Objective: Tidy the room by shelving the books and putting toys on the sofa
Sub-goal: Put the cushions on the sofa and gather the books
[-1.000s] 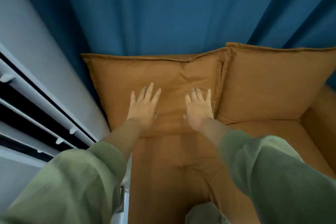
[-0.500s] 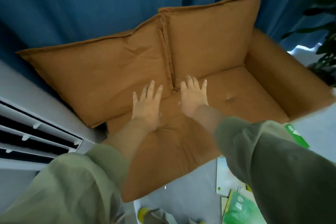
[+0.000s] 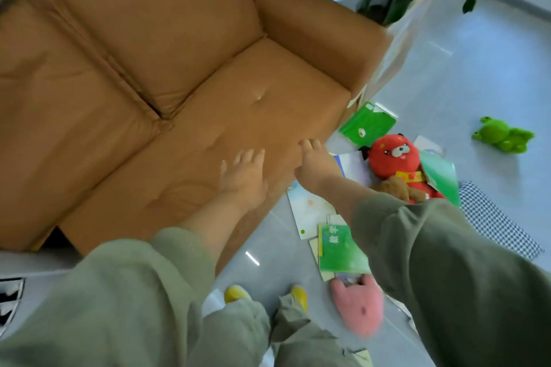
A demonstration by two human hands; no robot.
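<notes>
Over the sofa's (image 3: 238,83) front edge, left hand (image 3: 243,176) and right hand (image 3: 313,164) hover, fingers loosely out, holding nothing. On the floor (image 3: 477,68) just right: red plush toy (image 3: 393,158), green book (image 3: 340,250) with blurred, unreadable white lettering, pink plush (image 3: 357,307), and a green frog (image 3: 504,135) well apart.

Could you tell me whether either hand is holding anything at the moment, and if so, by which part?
Nothing is held: the left hand and right hand are both empty, fingers relaxed, above the front edge of the sofa seat.
</notes>
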